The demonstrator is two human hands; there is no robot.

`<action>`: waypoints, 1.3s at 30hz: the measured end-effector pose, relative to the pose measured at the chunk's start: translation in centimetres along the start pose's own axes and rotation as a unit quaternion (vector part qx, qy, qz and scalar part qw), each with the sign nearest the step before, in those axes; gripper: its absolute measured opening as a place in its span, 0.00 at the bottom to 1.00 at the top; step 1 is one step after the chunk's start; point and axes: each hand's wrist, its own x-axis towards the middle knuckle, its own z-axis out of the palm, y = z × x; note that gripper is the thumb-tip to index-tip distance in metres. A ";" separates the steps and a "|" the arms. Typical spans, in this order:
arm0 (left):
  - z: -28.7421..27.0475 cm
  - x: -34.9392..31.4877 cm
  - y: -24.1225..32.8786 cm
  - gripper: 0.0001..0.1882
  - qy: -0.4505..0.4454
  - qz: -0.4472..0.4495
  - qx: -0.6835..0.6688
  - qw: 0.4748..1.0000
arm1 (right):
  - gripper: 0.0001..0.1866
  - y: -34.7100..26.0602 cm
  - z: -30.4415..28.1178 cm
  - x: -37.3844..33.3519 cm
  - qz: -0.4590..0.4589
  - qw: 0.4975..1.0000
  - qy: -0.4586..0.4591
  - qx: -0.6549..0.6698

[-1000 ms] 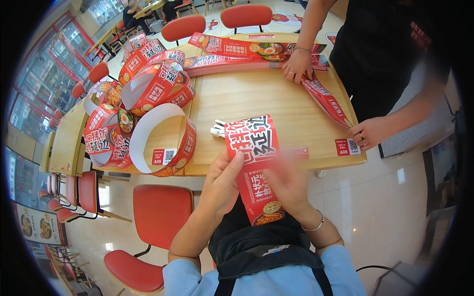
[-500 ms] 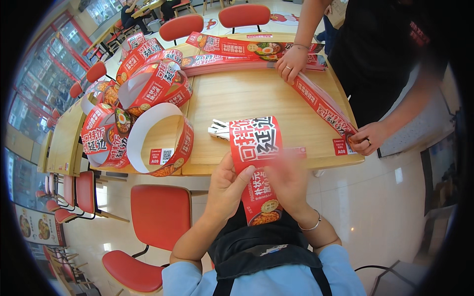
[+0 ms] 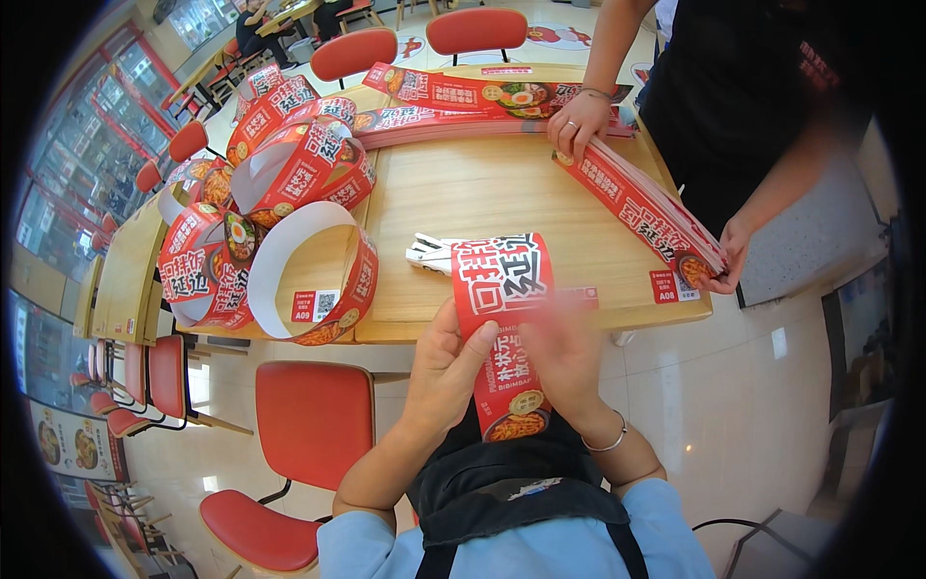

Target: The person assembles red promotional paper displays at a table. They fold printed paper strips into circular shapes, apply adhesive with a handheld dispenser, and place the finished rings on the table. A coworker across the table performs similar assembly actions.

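Head view: left hand (image 3: 444, 372) pinching red printed strip (image 3: 503, 372) under thumb, probably steadying its curve; right hand (image 3: 567, 362) overlapping strip, too blurred to tell grip.

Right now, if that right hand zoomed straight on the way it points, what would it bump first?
Probably the red paper band held in the left hand. The right hand is blurred, so its depth, and whether it touches the band, are unclear.
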 end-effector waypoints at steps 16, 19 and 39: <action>0.3 0.0 0.0 0.18 0.001 -0.002 0.018 1.000 | 0.07 0.2 -0.1 -0.1 0.012 1.000 -0.005 0.018; 0.2 0.0 -0.1 0.18 0.002 -0.002 0.022 1.000 | 0.07 0.0 -0.2 0.0 0.011 1.000 -0.006 0.009; -0.2 -0.2 -1.0 0.17 0.022 0.001 0.038 0.999 | 0.07 0.9 0.3 -0.5 -0.011 0.999 0.028 -0.017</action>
